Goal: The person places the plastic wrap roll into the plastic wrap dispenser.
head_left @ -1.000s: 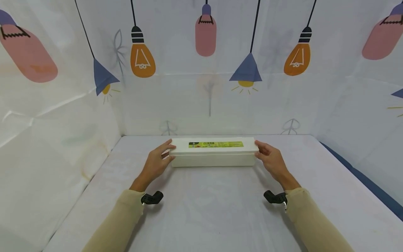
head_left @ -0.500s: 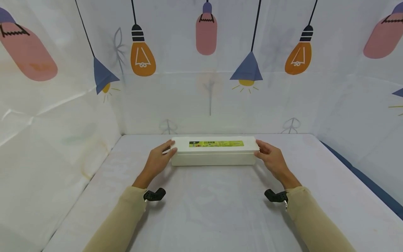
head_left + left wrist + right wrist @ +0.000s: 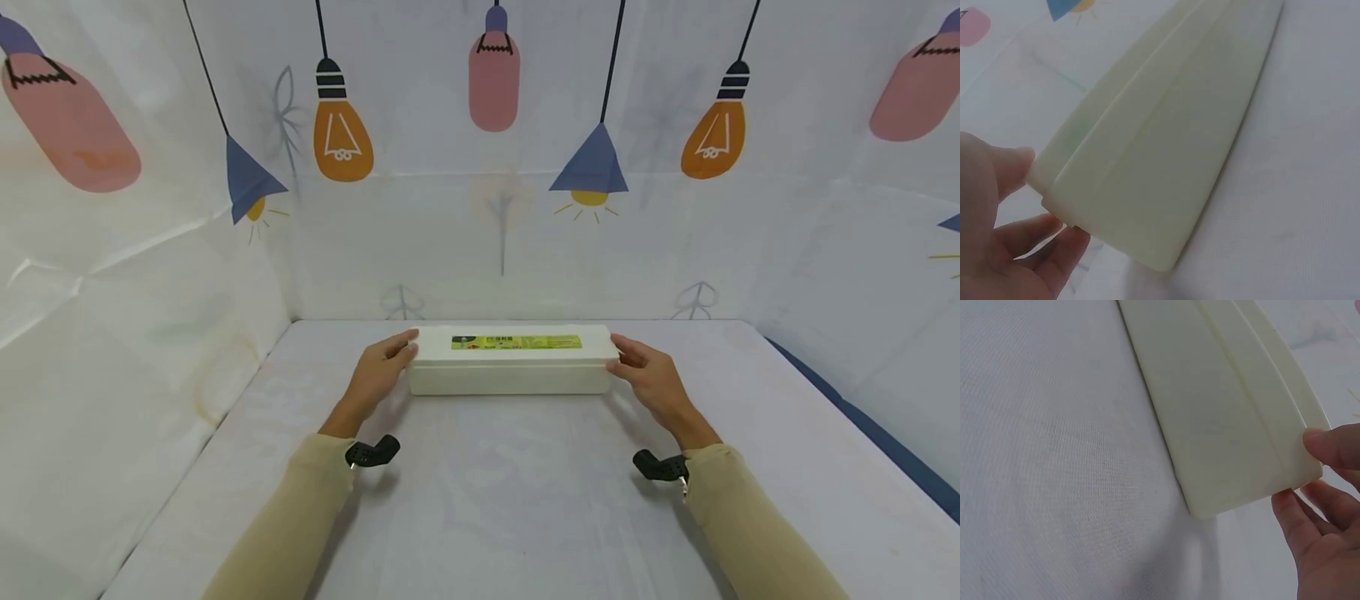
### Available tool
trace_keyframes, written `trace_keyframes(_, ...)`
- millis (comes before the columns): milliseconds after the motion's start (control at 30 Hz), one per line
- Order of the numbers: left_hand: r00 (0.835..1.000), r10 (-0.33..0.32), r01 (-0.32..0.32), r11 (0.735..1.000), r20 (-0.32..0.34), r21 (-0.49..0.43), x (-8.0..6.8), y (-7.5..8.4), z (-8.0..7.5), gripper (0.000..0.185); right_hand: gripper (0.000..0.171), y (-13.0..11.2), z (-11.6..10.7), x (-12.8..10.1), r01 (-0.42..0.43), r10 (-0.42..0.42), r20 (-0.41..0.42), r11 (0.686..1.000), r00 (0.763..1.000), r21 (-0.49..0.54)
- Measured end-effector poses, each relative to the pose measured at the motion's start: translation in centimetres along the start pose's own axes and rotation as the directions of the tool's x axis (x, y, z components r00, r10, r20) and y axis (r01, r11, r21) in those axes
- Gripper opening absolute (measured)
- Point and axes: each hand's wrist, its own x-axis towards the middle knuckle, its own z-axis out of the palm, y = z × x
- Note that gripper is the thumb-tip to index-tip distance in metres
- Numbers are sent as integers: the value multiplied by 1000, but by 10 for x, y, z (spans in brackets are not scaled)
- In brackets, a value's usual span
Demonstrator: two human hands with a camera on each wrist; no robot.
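A long white box [image 3: 510, 377] with a green label [image 3: 516, 342] on its lid lies crosswise at the far middle of the table [image 3: 487, 500]. My left hand [image 3: 396, 357] holds its left end. In the left wrist view the thumb [image 3: 1015, 164] sits on the lid corner and the fingers [image 3: 1054, 234] curl under the rim of the box [image 3: 1166, 137]. My right hand [image 3: 624, 360] holds the right end the same way. In the right wrist view the thumb [image 3: 1335, 445] lies on the lid edge of the box [image 3: 1222, 406], with the fingers [image 3: 1300, 509] below it.
Fabric walls [image 3: 495, 233] printed with lamps close in the table at the left, back and right, close behind the box. A dark blue strip [image 3: 862, 417] runs along the right edge. Black camera mounts [image 3: 371, 452] sit at both wrists.
My left hand has shifted slightly forward along the box's left end, its thumb settling on the lid corner. The box and my right hand have barely moved.
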Motion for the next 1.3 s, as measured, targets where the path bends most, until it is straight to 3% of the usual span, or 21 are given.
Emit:
trace_keyframes(333,998,-47,42,993,-50,-106,6,2,2,40,64,5,-5,4,-13,13,39,1000,999,0)
trace_keyframes(567,997,-83,79,966,-5,-246,7,-4,1,41,61,8,-5,1,-31,27,84,998,996,48)
trace_keyframes(733,998,-64,70,945,29,-320,6,-4,-1,45,57,8,-6,2,-25,14,96,993,995,113)
trace_keyframes(900,997,-61,74,934,48,-349,5,-4,-2,46,56,7,-6,3,-22,6,104,988,995,153)
trace_keyframes(1100,997,-72,74,927,19,-368,5,-8,-1,45,57,8,-5,0,-40,28,83,989,996,144)
trace_keyframes(1300,999,-36,27,961,-26,-276,3,-9,-1,44,53,6,-4,-3,-10,8,40,999,999,53)
